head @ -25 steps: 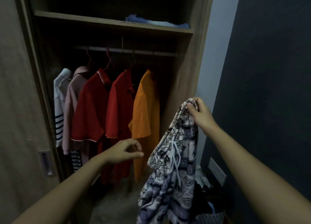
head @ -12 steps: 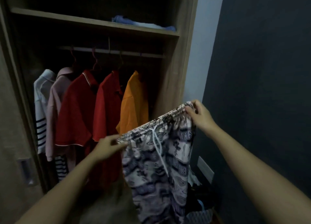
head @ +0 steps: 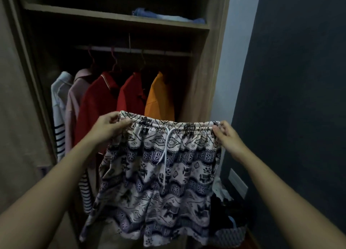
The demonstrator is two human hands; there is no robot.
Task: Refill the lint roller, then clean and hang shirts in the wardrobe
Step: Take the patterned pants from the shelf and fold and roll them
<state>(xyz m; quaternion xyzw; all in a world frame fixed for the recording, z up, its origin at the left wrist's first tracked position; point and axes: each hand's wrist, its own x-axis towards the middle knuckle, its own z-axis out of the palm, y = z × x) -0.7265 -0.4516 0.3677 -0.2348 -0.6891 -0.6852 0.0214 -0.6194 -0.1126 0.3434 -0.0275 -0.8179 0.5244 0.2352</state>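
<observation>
While you hold the patterned shorts [head: 159, 175] spread out in front of the open wardrobe [head: 207, 76], their long axis is the waistband, and it runs level from side to side between your two hands. Your left hand [head: 110, 126] is closed on the left end of the waistband, and your right hand [head: 227, 136] pinches the right end; the white drawstring [head: 165, 151] hangs down from the middle, and the legs hang free below. The rail [head: 131, 51] lies above and behind the waistband, parallel to it, with five shirts on it. The orange shirt [head: 159, 97] is the last one, and the free part of the rail is at the right end, toward the wardrobe's right side panel. Your right hand seems the nearer one to this free part, so the garment would go up and slightly right. It is dark there, so I cannot tell if an empty hanger waits on the rail.
</observation>
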